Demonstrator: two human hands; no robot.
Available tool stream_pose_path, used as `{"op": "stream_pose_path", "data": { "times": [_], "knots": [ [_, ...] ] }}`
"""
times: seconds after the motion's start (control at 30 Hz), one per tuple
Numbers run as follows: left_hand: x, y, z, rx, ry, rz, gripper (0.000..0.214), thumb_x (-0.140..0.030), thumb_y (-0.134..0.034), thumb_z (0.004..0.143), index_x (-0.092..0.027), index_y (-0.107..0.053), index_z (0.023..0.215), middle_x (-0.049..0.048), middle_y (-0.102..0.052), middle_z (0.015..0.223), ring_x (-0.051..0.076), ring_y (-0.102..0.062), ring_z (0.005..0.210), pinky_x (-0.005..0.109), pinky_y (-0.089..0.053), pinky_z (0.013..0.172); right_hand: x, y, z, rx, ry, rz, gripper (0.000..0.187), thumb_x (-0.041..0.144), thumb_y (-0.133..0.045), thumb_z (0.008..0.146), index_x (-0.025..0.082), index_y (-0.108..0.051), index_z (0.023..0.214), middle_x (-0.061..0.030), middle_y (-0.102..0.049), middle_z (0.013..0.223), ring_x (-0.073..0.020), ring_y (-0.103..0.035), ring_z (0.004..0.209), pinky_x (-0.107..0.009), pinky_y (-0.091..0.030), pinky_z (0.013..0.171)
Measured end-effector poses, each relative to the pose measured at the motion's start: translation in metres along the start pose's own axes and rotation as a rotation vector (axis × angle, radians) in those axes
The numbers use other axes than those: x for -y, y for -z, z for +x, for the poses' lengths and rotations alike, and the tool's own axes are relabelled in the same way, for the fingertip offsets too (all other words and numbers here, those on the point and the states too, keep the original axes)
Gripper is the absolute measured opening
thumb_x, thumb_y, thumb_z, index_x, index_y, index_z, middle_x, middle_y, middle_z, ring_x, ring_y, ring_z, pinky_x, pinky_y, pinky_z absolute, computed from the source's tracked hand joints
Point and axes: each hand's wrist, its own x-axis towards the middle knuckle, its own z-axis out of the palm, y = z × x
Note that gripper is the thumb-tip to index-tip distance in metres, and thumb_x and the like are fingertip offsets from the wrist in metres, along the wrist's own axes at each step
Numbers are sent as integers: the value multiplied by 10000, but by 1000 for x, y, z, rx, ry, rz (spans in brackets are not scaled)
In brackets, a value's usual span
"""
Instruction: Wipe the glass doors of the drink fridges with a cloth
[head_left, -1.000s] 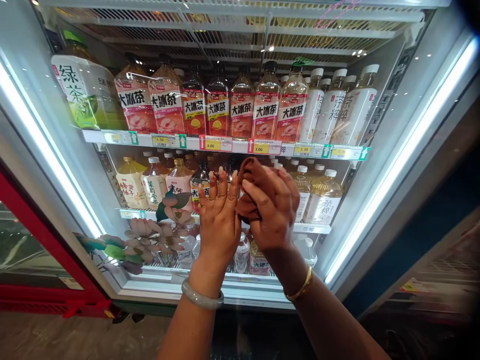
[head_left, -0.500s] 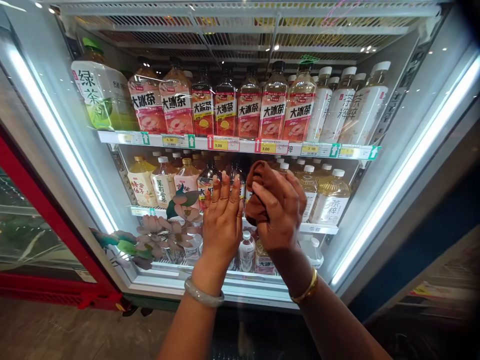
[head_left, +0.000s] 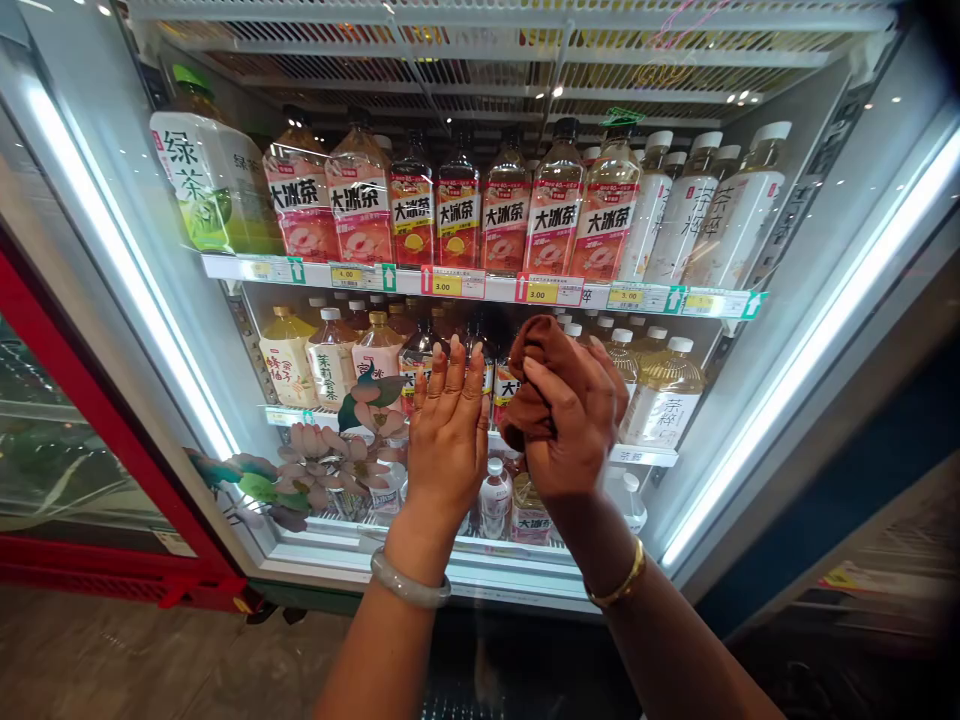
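Carried the brown cloth (head_left: 551,345) slightly rightward in the right hand (head_left: 576,430) since the earliest frame, leaving a narrow gap from the left hand (head_left: 448,435). Noted also a small rightward drift of the drinks fridge (head_left: 495,575) in view, consistent with a slight turn of the head. Judged, for the work in hand, as a short sideways advance of the cloth, without visible change of grip.

Found the left hand raised, with fingers pointing upward and lightly spread, back toward the camera, holding nothing visible. Found the right hand curled around the bunched cloth, gathering its folds in bent fingers. Located the cloth just right of the left fingers, below the upper shelf edge (head_left: 495,285) and in front of the lower bottles.

Observed a glass front (head_left: 664,70) ahead of the hands, marked by a flower sticker (head_left: 330,465) left of the left hand. Cannot confirm contact between left palm and glass, nor any pressure of the cloth upon it.

Recorded a row of bottles (head_left: 555,225) above both hands, a white-labelled bottle (head_left: 667,400) right of the right hand, and a small white-capped bottle (head_left: 495,505) lower down, between the wrists.
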Motion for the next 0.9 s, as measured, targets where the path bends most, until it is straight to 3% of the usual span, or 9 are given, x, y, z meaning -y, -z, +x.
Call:
{"op": "stream_pose_path", "data": {
  "times": [0.17, 0.37, 0.53, 0.67, 0.8, 0.9],
  "knots": [
    [4, 1, -2, -8, 5, -44, 683, -197, -412, 1060, -276, -141, 1681, 65, -222, 1742, 189, -112, 1637, 446, -111, 1349, 20, -12, -6, 143, 67, 29, 469, 139, -551, 923, 316, -653, 1345, -47, -556, 1488, -261, -396, 1516, -517, -411, 1255],
    [3, 6, 1, 27, 20, -43, 691, -199, -432, 1058, -278, -142, 1680, 64, -184, 1749, 205, -84, 1639, 458, -98, 1348, 13, 5, -34, 165, 69, 45, 479, 90, -566, 911, 304, -661, 1329, -49, -557, 1494, -261, -422, 1501, -514, -434, 1241],
    [2, 6, 2, 16, 21, -30, 697, -168, -425, 1046, -254, -149, 1681, 87, -220, 1740, 209, -108, 1637, 476, -111, 1346, 8, -4, -7, 36, 17, 17, 457, 116, -594, 896, 309, -680, 1300, -46, -562, 1478, -278, -433, 1494, -521, -422, 1237],
    [5, 7, 1, -7, 22, -73, 711, -145, -420, 1028, -267, -162, 1680, 67, -222, 1742, 201, -137, 1633, 457, -127, 1350, 22, -19, 4, 108, 50, 40, 435, 145, -548, 938, 315, -664, 1321, -45, -568, 1477, -251, -406, 1507, -514, -412, 1249],
    [13, 12, 0, 7, 73, -62, 711, -253, -447, 1057, -287, -114, 1684, 61, -168, 1752, 210, -137, 1633, 454, -118, 1351, 29, -14, -19, 192, 101, 65, 450, 138, -542, 933, 301, -660, 1335, -52, -559, 1494, -247, -391, 1516, -503, -401, 1265],
    [18, 15, 0, 14, 58, -20, 710, -241, -416, 1066, -285, -72, 1686, 70, -154, 1753, 220, -114, 1636, 476, -113, 1346, 24, -3, -33, 222, 107, 93, 464, 90, -538, 909, 272, -680, 1312, -65, -570, 1474, -260, -409, 1503, -512, -415, 1256]
  ]
}}
